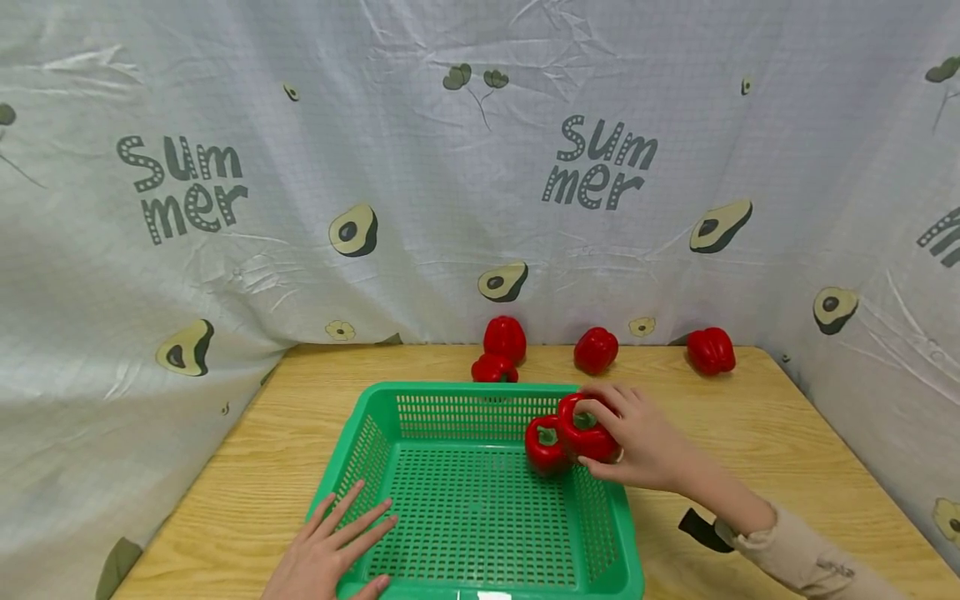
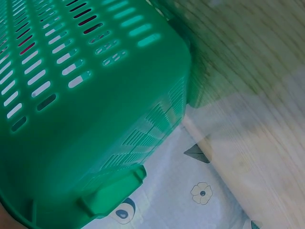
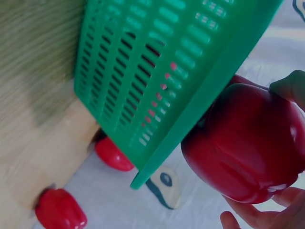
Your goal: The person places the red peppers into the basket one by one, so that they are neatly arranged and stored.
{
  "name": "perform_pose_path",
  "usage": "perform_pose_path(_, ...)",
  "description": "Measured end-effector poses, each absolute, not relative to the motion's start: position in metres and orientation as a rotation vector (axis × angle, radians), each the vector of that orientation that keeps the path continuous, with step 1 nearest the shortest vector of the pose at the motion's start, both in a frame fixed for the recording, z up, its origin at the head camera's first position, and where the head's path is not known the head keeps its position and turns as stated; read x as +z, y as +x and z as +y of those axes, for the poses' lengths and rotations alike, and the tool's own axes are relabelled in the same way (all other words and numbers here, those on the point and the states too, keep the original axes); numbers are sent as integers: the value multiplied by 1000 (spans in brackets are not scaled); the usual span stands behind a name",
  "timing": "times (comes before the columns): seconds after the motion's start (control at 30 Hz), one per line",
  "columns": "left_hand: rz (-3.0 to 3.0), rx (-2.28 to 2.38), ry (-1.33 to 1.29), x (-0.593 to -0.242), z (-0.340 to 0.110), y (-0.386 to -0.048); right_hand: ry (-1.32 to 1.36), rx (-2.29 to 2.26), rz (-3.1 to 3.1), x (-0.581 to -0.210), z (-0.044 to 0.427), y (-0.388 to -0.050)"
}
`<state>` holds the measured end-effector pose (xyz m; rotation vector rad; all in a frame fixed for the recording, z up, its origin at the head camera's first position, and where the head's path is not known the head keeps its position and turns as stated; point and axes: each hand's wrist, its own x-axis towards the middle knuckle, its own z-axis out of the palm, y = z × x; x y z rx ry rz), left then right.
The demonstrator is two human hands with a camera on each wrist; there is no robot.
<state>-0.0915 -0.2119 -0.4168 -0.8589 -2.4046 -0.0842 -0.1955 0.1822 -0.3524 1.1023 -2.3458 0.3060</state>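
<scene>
My right hand (image 1: 637,433) grips a red bell pepper (image 1: 591,442) at the back right corner of a green plastic basket (image 1: 480,588). In the right wrist view this pepper (image 3: 248,143) is held between thumb and fingers, beside the basket's rim (image 3: 209,95). A second red bell pepper (image 1: 546,454) sits inside the basket, just left of the held one. With its fingers spread, my left hand (image 1: 322,546) lies over the basket's left side near the front. The left wrist view shows the basket's slotted wall (image 2: 119,90) but hides the fingers.
Behind the basket are two red peppers close together, one farther back (image 1: 505,338) and one nearer (image 1: 495,368). Farther right along the wooden table's (image 1: 750,450) back edge lie another pepper (image 1: 596,350) and one (image 1: 711,351) near the corner. A printed cloth (image 1: 420,167) hangs behind.
</scene>
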Motion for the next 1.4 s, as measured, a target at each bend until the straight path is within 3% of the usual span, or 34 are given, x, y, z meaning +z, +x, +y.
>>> perform_pose_path(1.4,-2380,-103,-868,-416,-212,-92,1319,-8,-2518,-366,154,-181)
